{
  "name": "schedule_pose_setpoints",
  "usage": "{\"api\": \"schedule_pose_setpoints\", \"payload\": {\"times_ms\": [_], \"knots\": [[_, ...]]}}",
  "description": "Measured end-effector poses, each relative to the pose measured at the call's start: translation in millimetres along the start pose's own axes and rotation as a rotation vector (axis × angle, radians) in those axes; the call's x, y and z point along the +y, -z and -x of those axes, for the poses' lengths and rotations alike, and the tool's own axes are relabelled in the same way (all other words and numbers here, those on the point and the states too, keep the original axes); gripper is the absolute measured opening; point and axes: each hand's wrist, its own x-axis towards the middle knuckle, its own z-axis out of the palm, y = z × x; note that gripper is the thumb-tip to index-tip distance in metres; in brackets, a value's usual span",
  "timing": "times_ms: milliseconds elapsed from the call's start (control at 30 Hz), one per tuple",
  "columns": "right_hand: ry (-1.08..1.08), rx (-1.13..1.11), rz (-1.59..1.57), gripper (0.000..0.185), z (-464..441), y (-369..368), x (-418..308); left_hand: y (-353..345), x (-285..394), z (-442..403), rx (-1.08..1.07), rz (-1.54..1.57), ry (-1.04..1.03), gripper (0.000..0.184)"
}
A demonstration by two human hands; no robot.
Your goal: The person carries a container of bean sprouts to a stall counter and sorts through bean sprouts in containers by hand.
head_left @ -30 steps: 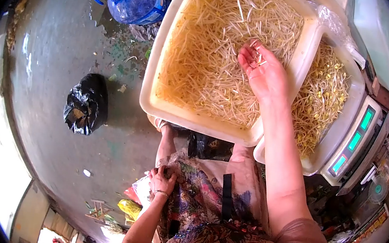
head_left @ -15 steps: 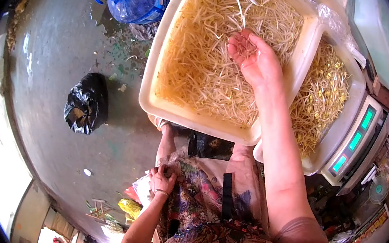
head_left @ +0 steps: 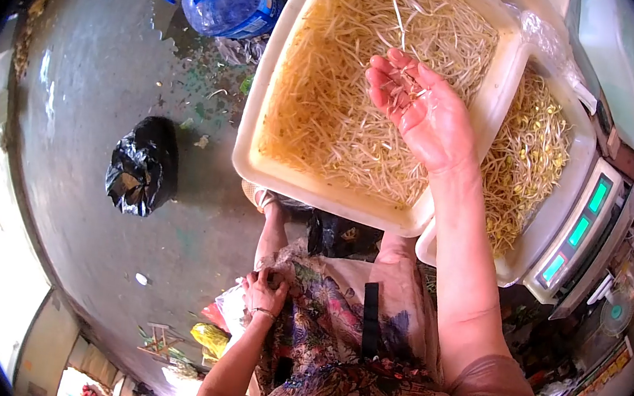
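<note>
Over a white plastic tub of pale bean sprouts, my right hand is turned palm up. Its fingers are curled into a cup and hold small wet bits of bean sprout. The sprouts in the tub sit in yellowish water. Down at my knee, my left hand rests against my patterned clothing, its fingers curled in. Whatever those fingers may hold is hidden.
Right of the tub stands a second white container with yellow-headed sprouts, beside a scale with green displays. A blue water bottle and a black plastic bag are on the floor at left.
My right hand has drawn slightly back and to the right, with its palm turned up more. The bits in it show more plainly. My left hand stays in place.
</note>
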Motion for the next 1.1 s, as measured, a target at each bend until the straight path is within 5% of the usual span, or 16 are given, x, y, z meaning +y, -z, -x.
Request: {"api": "schedule_pose_setpoints", "payload": {"times_ms": [300,433,533,767,833,900,933,1000,1067,1100], "knots": [[-0.05,-0.088,-0.019,0.037,4,-14,3,6,4,3,-0.014,0.031,0.045,0.05],[-0.026,-0.077,0.285,0.032,5,-29,11,10,5,3,-0.004,0.044,0.057,0.05],[0.01,-0.268,0.668,0.031,13,-75,18,7,0,3,0.028,0.045,0.03,0.052],[-0.089,-1.069,0.286,0.026,17,-210,50,4,-2,1,0.003,0.025,0.033,0.053],[-0.319,-1.163,0.261,0.025,-13,-213,57,2,-6,1,0.01,0.015,0.016,0.052],[0.121,-0.831,1.404,0.024,-49,-198,89,0,-5,0,0.024,0.016,0.01,0.051],[0.704,-0.621,1.665,0.021,-59,-182,102,0,-6,0,0.022,0.03,0.007,0.05],[1.308,-0.349,1.848,0.018,-76,-159,120,2,-4,-4,0.02,0.051,-0.003,0.049],[0.963,-0.299,1.105,0.022,-65,-155,109,2,-8,0,0.007,0.043,-0.015,0.048],[0.983,-0.242,1.055,0.02,-60,-147,98,2,-8,0,0.008,0.041,-0.016,0.048]]}}
